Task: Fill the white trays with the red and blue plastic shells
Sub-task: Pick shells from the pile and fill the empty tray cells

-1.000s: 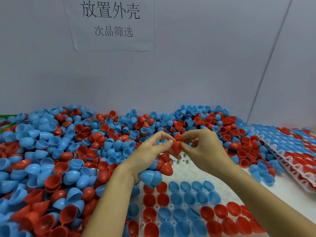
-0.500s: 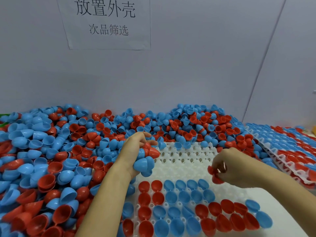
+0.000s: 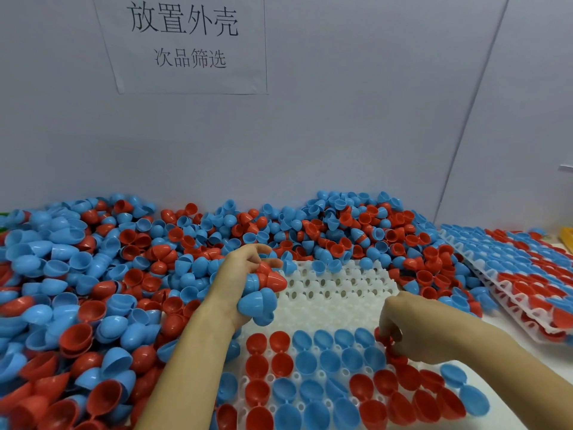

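Observation:
A white tray (image 3: 335, 290) lies in front of me, its near rows filled with red and blue shells and its far rows bare. My left hand (image 3: 238, 280) hovers over the tray's left edge, shut on a stack of red and blue shells (image 3: 263, 290). My right hand (image 3: 412, 330) is low at the tray's right side, fingers pinched on a red shell (image 3: 383, 336) at the end of the partly filled row of blue shells.
A deep heap of loose red and blue shells (image 3: 93, 290) covers the table to the left and behind the tray. A filled tray stack (image 3: 527, 274) lies at the right. A grey wall with a paper sign (image 3: 186, 41) stands behind.
My right hand left the left hand with a red shell and came down to the tray's right side. The left hand stayed over the tray's left edge with its stack.

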### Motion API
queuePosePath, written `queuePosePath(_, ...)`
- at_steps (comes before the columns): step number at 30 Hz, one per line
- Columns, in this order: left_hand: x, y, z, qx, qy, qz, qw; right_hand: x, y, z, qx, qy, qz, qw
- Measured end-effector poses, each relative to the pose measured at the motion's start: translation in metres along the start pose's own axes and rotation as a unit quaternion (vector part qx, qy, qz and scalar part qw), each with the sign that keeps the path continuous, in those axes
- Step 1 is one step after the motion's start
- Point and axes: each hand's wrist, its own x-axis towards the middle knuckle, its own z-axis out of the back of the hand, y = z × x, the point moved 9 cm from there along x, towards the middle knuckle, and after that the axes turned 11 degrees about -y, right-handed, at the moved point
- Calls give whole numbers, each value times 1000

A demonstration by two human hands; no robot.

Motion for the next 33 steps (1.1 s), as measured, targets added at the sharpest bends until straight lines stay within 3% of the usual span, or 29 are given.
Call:
queuePosePath(4,-2,-1,-1,-44,-1,4,999,-2,-5,7,20,11,-4,1000)
queuePosePath(10,-2,1,1,-98,-40,16,994,2,32,47,119,-138,50,982)
queuePosePath(17,-1,6,7,-150,-117,10,982,5,110,60,431,-163,94,883)
queuePosePath(26,1,5,-5,-149,-105,-26,983,23,117,71,451,-289,57,843)
queuePosePath(33,0,8,-15,-130,-87,-46,987,23,110,74,468,-314,44,825)
